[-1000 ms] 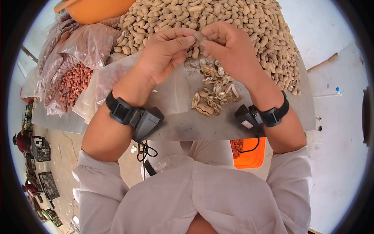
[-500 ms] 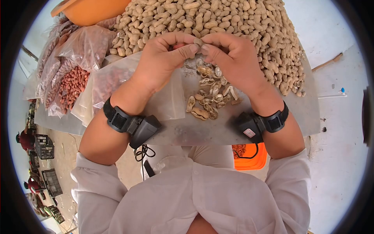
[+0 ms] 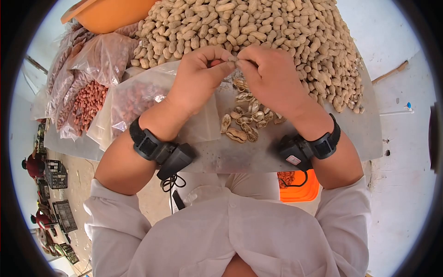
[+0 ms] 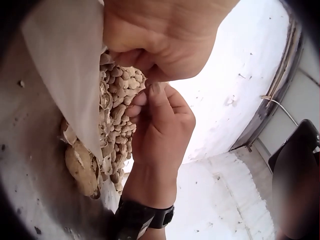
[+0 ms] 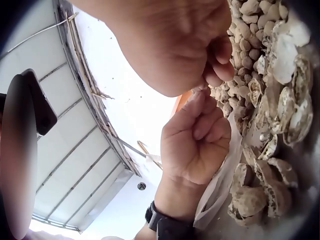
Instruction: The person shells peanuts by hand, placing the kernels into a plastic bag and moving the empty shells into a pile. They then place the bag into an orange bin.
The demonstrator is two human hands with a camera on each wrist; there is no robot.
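Fingertips of both hands meet in front of the peanut heap (image 3: 258,27), pinching a small peanut (image 3: 232,59) that they mostly cover. The left hand (image 3: 196,78) curls its fingers, and a red peanut kernel (image 3: 215,63) shows between its index finger and thumb. From the other side the right hand (image 3: 274,76) pinches with thumb and index finger; its other fingers are folded in the right wrist view. Beneath the hands, broken peanut shells (image 3: 253,106) lie on the grey tabletop (image 3: 207,157).
A clear plastic bag (image 3: 203,115) lies under the left forearm. Further left, bags of red kernels (image 3: 90,104) stand beside an orange basin (image 3: 110,16). An orange tub (image 3: 300,189) is below the table's front edge. Black crates (image 3: 56,174) are on the floor at left.
Both hands have come slightly nearer the body, still fingertip to fingertip. The peanut between them is less visible now, and a red kernel has come into view in the left hand.
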